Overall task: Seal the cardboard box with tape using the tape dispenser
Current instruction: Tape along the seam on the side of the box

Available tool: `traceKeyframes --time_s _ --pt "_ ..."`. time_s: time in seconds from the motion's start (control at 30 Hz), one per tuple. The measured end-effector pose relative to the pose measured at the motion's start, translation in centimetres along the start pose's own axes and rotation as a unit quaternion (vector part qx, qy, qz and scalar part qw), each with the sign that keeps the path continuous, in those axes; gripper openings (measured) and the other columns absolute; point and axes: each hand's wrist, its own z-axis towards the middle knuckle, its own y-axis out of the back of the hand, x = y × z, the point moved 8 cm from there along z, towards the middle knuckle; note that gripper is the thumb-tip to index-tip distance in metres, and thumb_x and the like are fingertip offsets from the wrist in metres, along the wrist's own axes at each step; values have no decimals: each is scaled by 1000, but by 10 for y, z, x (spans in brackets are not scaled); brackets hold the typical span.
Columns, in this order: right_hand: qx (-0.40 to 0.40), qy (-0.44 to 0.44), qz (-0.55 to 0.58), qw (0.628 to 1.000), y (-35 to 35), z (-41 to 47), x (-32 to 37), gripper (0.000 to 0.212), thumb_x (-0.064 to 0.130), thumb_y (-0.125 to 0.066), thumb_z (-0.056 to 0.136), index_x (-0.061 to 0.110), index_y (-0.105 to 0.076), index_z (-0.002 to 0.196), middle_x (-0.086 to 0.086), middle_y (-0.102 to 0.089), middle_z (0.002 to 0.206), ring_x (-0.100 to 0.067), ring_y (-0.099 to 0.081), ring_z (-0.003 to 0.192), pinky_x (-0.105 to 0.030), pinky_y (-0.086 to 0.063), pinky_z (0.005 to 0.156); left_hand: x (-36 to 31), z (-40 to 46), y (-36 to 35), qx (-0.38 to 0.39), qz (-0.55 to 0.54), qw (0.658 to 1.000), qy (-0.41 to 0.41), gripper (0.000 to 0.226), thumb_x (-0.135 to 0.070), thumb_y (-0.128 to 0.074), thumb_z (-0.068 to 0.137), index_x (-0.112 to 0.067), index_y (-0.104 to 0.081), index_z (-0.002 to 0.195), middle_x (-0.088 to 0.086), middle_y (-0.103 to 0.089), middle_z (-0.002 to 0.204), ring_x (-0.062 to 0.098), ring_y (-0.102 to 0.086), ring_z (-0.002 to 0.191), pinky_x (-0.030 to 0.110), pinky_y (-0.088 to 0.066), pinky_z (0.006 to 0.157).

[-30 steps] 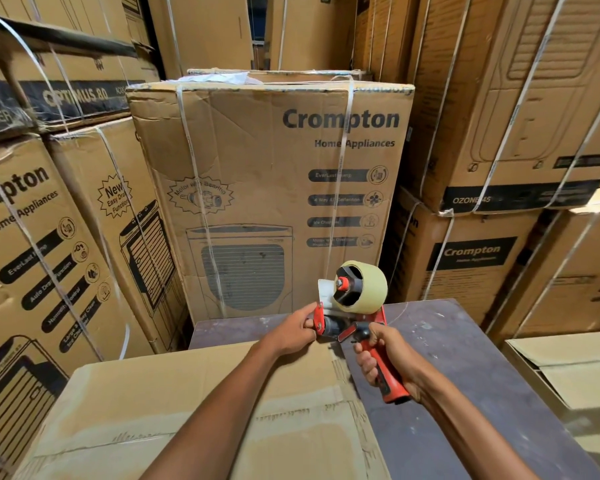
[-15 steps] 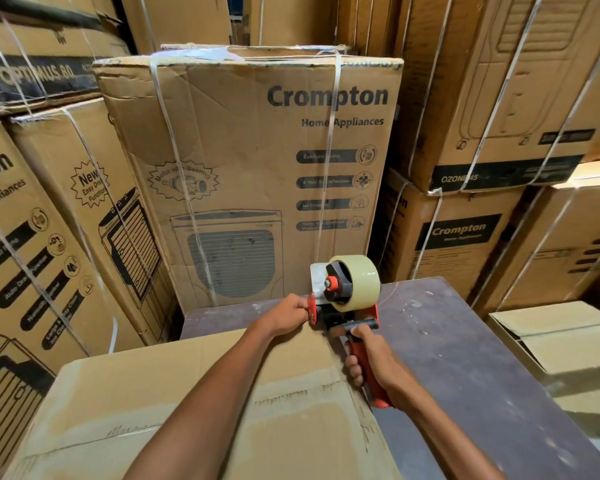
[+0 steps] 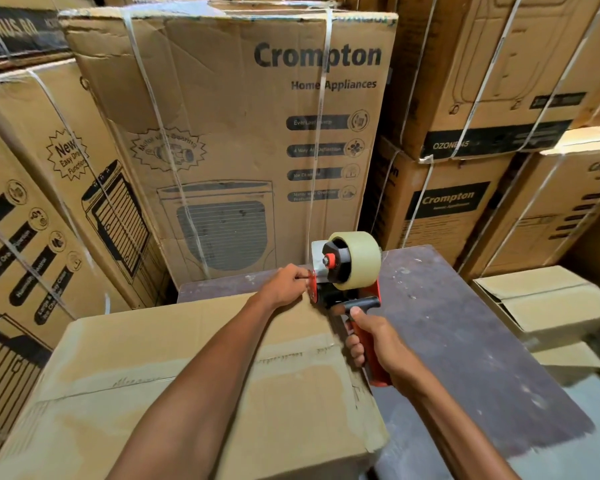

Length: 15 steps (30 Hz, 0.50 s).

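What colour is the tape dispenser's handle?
Red-orange, with black parts near the top. The tape dispenser shows in the head view, its handle held by the right hand.

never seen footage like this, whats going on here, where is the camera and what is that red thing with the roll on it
There is no machine here. The camera sits on a person's head and looks forward and down, so the two bare arms reaching in from the bottom are that person's own.

The red thing is a tape dispenser, a hand tool carrying a tape roll of pale packing tape. The right hand grips its red handle. The left hand pinches at the front end of the tool, where the tape comes off; whether it holds loose tape is too small to tell.

Under the hands lies a plain cardboard box, the one to be sealed. It sits on a dark worn table. A second small box is at the right. Behind stand stacked printed appliance cartons bound with white straps.
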Motion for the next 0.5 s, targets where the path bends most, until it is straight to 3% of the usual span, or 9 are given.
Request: traceKeyframes --time_s 0.1,0.27,0.37,0.5 --pt "10 1 28 1000 1 -15 -9 36 49 -56 93 18 -53 76 1 -47 64 -13 -40 53 -25 -36 50 0 -1 -1 -5 15 1000 -3 39 -11 -52 97 -29 -59 63 -9 -57 68 16 -58 76 37 -48 79" --pt "18 -1 32 999 2 -38 -22 37 52 -57 91 18 -53 77 -1 -46 65 -14 -40 54 -26 -37 51 -5 -6 1 -20 42 999 -3 29 -21 -51 96 -39 -71 87 0 -74 105 24 -63 105 39 -49 94" --pt "20 -4 55 998 2 -55 -33 35 48 -56 94 20 -52 75 -1 -45 65 -14 -38 54 -25 -36 50 -4 -9 2 -31 65 997 3 28 -29 -49 94 -48 -68 86 0 -72 117 25 -61 113 46 -49 98" --pt "5 -9 74 997 4 -67 -38 35 46 -56 98 20 -52 75 -1 -44 65 -13 -38 53 -24 -35 49 -9 -16 2 -82 100 992 -1 34 -26 -45 101 -41 -71 116 -6 -67 131 23 -58 121 45 -49 97"
